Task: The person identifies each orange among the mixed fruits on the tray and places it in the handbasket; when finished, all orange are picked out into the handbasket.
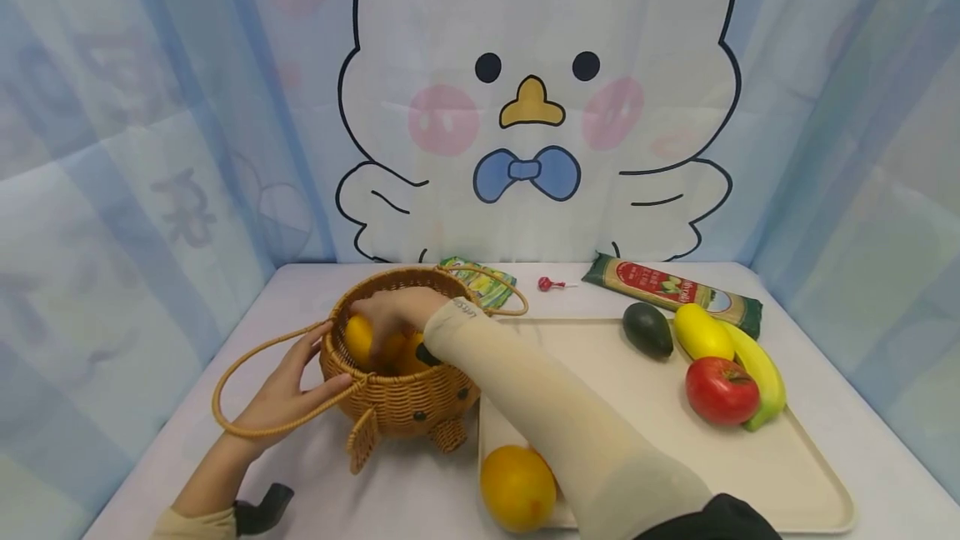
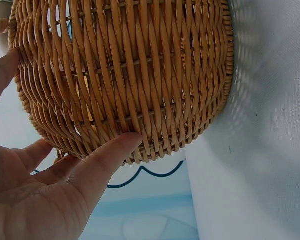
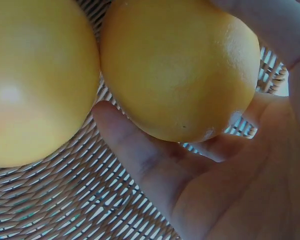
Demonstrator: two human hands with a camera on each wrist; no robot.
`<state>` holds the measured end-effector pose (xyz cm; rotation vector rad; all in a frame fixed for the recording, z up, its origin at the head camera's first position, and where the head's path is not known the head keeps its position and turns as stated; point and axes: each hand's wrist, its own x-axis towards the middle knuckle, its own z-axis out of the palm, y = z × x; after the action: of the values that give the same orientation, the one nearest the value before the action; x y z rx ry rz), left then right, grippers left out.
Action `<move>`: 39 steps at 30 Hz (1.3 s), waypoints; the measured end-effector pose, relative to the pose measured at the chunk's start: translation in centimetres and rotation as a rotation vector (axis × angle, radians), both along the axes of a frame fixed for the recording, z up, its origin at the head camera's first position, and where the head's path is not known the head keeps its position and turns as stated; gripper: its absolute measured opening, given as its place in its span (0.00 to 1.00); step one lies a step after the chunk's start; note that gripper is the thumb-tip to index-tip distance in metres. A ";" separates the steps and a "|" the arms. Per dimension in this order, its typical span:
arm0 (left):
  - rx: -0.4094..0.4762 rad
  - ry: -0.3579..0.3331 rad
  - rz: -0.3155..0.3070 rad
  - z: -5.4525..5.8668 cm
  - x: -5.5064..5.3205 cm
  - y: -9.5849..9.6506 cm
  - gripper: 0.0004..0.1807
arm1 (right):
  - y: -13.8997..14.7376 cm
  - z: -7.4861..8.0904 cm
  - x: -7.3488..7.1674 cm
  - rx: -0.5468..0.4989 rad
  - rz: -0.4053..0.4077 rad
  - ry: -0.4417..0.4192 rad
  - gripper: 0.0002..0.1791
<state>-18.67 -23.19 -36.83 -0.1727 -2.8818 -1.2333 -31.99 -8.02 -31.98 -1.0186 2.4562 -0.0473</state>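
A wicker basket (image 1: pixel 401 407) with an animal face and rope handles stands left of the tray. Against its left side rest the spread fingers of my left hand (image 1: pixel 281 394), one handle loop crossing over the wrist; the left wrist view shows the fingertips touching the weave (image 2: pixel 125 85). My right hand (image 1: pixel 397 311) reaches down inside the basket. Its thumb and fingers are around an orange (image 3: pixel 180 70), and a second orange (image 3: pixel 35 85) lies beside it in the basket. Another orange (image 1: pixel 517 488) sits at the tray's front left corner, beside the right forearm.
On the beige tray (image 1: pixel 600 407) are an avocado (image 1: pixel 647 330), a lemon (image 1: pixel 703 332), a banana (image 1: pixel 761 373) and a red apple (image 1: pixel 722 390). Behind lie a green packet (image 1: pixel 487 283), a lollipop (image 1: pixel 546 283) and a pasta bag (image 1: pixel 667 283).
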 end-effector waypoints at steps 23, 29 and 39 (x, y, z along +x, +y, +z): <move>0.004 0.047 -0.016 0.0 0.0 0.2 0.45 | 0.0 -1.0 -0.2 0.100 0.044 0.040 0.36; 0.005 0.048 -0.017 0.0 0.0 0.2 0.45 | 0.1 -0.7 -0.4 0.088 0.044 0.022 0.37; -0.010 0.034 0.002 0.0 0.0 0.1 0.46 | 1.5 2.2 -0.5 -0.083 0.061 -0.026 0.35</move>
<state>-18.67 -23.06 -36.81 -0.1896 -2.8591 -1.2029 -32.51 -6.53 -29.74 -1.1201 2.4155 -0.1431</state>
